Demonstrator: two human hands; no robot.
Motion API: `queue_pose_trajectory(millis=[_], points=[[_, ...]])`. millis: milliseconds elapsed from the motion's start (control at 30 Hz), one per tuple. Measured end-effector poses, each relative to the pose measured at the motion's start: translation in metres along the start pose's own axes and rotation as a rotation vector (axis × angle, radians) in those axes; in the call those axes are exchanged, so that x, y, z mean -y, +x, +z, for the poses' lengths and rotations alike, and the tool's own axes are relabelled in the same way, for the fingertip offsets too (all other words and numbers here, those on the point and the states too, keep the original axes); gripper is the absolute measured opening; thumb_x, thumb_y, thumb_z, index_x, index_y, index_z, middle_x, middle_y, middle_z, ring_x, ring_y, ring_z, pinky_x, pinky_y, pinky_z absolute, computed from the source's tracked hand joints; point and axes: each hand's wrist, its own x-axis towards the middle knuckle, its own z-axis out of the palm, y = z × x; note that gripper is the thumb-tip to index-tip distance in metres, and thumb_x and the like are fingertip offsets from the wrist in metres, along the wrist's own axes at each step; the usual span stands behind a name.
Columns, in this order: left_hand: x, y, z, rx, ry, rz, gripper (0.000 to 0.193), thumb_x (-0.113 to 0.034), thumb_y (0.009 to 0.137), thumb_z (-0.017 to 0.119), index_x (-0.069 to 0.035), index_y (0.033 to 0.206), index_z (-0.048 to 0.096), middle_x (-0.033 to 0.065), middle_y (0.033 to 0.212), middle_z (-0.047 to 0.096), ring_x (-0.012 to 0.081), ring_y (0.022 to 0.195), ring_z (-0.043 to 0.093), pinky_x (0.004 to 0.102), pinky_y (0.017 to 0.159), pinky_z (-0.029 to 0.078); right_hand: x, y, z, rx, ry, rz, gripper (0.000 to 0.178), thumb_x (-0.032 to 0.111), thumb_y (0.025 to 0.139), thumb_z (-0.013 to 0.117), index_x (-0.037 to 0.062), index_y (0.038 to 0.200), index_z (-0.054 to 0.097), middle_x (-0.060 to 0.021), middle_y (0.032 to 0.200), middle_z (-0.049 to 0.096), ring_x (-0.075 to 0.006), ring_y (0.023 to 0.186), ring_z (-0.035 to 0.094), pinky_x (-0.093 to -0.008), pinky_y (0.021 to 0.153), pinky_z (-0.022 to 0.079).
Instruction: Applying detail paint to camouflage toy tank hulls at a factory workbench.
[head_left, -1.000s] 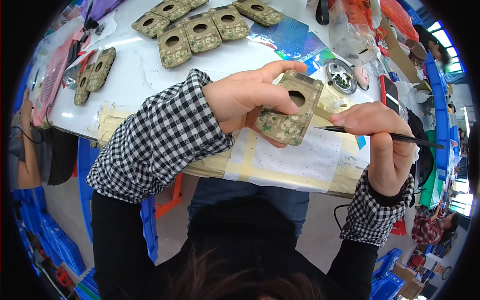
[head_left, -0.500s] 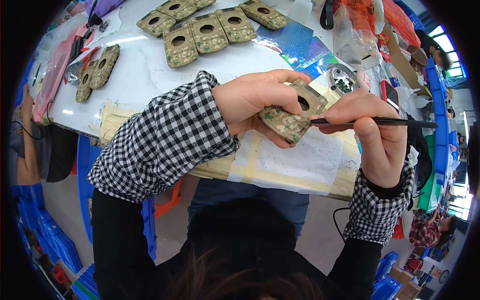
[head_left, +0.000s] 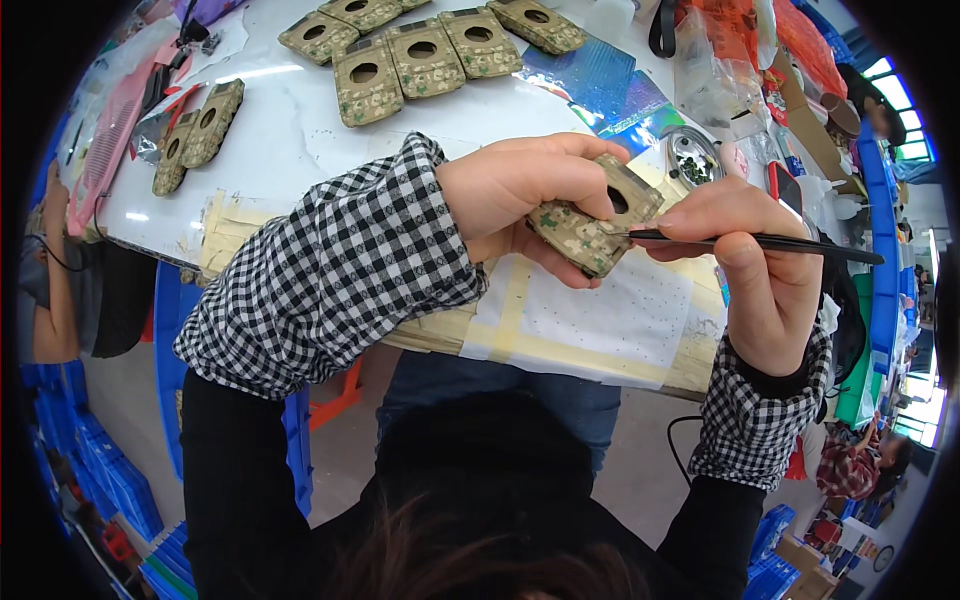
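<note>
A camouflage-patterned piece (head_left: 590, 237) with a round hole is tilted in my left hand (head_left: 535, 190), gripped between thumb and fingers. In my right hand (head_left: 755, 260), pinched between thumb and forefinger, are black tweezers (head_left: 800, 244). Their tip meets or nearly meets the piece's camouflage face, just below the hole; whether it holds anything is too small to tell. Beyond my right hand sits a round clear dish (head_left: 690, 155) with small dark green bits in it. A white sheet with tiny dark specks (head_left: 590, 320) lies below my hands, taped at the table's near edge.
Several similar camouflage pieces (head_left: 425, 60) lie at the back of the white table, and two more (head_left: 212, 122) at the left. Shiny holographic film (head_left: 590, 80) lies right of them. Plastic bags (head_left: 715, 85) and a red-edged phone (head_left: 785, 185) crowd the right side. Co-workers' arms (head_left: 58, 270) show at the left.
The view has shifted slightly, so the table things sit a little to the right and higher. The tweezers remain at the piece's face, and both hands keep their grip.
</note>
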Motion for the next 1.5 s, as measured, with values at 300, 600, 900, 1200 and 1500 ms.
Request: queue_pose_trajectory(millis=[300, 600, 900, 1200, 1500], points=[[-0.0008, 0.0001, 0.0008, -0.002, -0.004, -0.009, 0.062, -0.012, 0.085, 0.051, -0.006, 0.142, 0.028, 0.015, 0.118, 0.054, 0.0213, 0.079, 0.065, 0.0288, 0.06, 0.058, 0.0006, -0.0008, -0.0031, 0.025, -0.057, -0.027, 0.037, 0.025, 0.099, 0.044, -0.0072, 0.096, 0.061, -0.0169, 0.089, 0.061, -0.0216, 0.079, 0.064, -0.0297, 0.07, 0.056], [0.0007, 0.0021, -0.0018, 0.02, -0.007, -0.01, 0.063, -0.013, 0.085, 0.051, -0.007, 0.143, 0.028, 0.0145, 0.118, 0.054, 0.0217, 0.076, 0.065, 0.0292, 0.06, 0.057, 0.001, -0.0011, -0.0027, 0.015, -0.066, -0.017, 0.039, 0.027, 0.098, 0.045, -0.0074, 0.096, 0.062, -0.0169, 0.088, 0.061, -0.0218, 0.082, 0.063, -0.0294, 0.069, 0.056], [0.0005, -0.0008, -0.0003, 0.012, -0.053, 0.009, 0.064, -0.014, 0.083, 0.052, -0.007, 0.142, 0.028, 0.0154, 0.121, 0.052, 0.0236, 0.082, 0.064, 0.0328, 0.066, 0.058, -0.0016, -0.0032, 0.0001, -0.024, 0.011, 0.004, 0.04, 0.028, 0.099, 0.044, -0.0081, 0.097, 0.061, -0.0178, 0.09, 0.06, -0.0224, 0.082, 0.064, -0.031, 0.07, 0.057], [0.0019, -0.0018, -0.0017, 0.04, -0.072, 0.012, 0.069, -0.012, 0.081, 0.055, -0.006, 0.143, 0.025, 0.0147, 0.126, 0.048, 0.0227, 0.097, 0.059, 0.0349, 0.073, 0.058, -0.0015, -0.0025, -0.0026, -0.011, -0.017, -0.019, 0.033, 0.023, 0.097, 0.048, -0.0071, 0.097, 0.063, -0.0165, 0.088, 0.064, -0.0217, 0.08, 0.063, -0.0304, 0.071, 0.054], [0.0031, -0.0002, -0.0031, 0.045, -0.069, 0.009, 0.073, -0.01, 0.079, 0.057, -0.008, 0.144, 0.024, 0.0142, 0.122, 0.05, 0.022, 0.091, 0.06, 0.0339, 0.073, 0.058, -0.0021, -0.0037, 0.0004, -0.075, 0.001, -0.02, 0.019, 0.01, 0.09, 0.058, -0.0057, 0.095, 0.066, -0.0117, 0.085, 0.067, -0.0196, 0.079, 0.061, -0.0291, 0.071, 0.048]])
